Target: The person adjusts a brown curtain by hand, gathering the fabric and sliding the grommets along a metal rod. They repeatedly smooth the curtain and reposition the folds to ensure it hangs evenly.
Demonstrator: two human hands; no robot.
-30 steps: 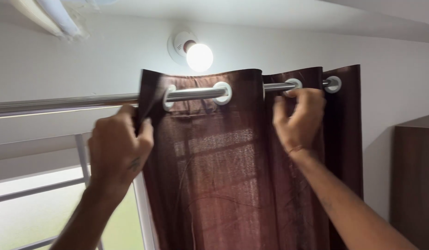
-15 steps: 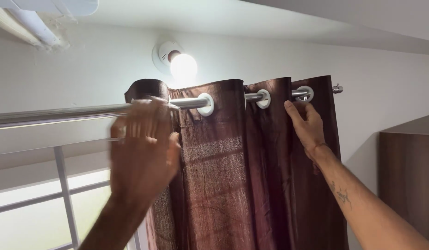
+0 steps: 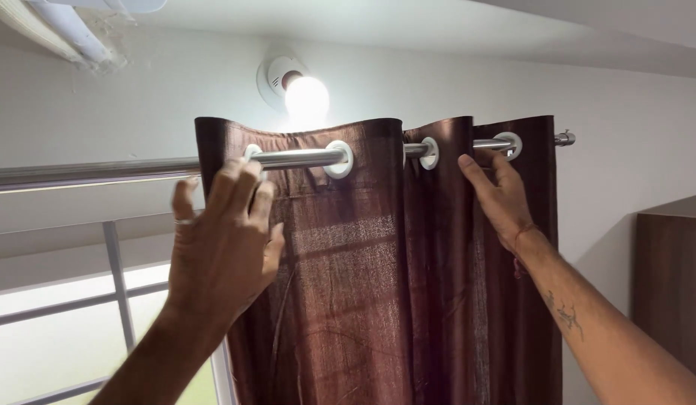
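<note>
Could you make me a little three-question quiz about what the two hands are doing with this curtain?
1. True or false: the brown curtain hangs from the metal rod by white rings.
2. Which hand lies flat against the cloth near the rod's far end? A) left hand B) right hand C) neither
3. Fill in: the lit thing on the wall above the rod is a ____.

Key
1. True: the rod passes through the white rings along the curtain's top.
2. B: the right hand's fingers rest on the folds near the last ring; the left hand is open at the curtain's leading edge.
3. Bulb.
</note>
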